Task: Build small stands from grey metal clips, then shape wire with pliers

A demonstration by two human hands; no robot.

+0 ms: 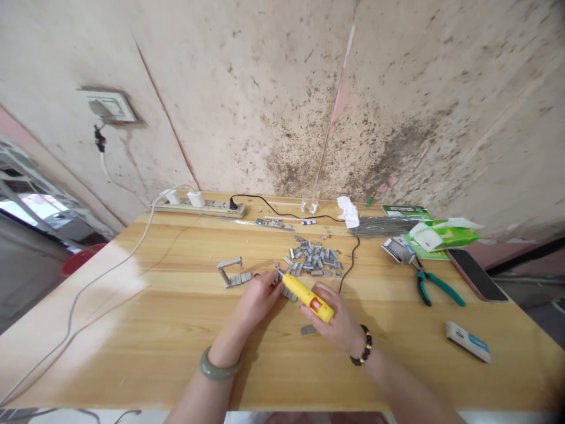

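My right hand (338, 318) is wrapped round a yellow glue gun (304, 292), its thin nozzle pointing left and away from me. Just at that nozzle, the fingers of my left hand (260, 297) are pinched on a small grey block (278, 277), mostly covered by the fingertips. Left of that hand stands a small frame of joined grey blocks (232, 274). A pile of loose grey blocks (315, 256) lies beyond the glue gun. A short flat grey piece (308, 330) rests on the table beside my right hand.
A power strip (207, 208) with plugs runs along the back left. A glass (309, 203) and crumpled tissue (348, 212) stand near the wall. To the right are pliers (435, 285), a phone (477, 275), a green tissue pack (454, 234) and a small box (468, 340). A black cord (353, 259) crosses the table.
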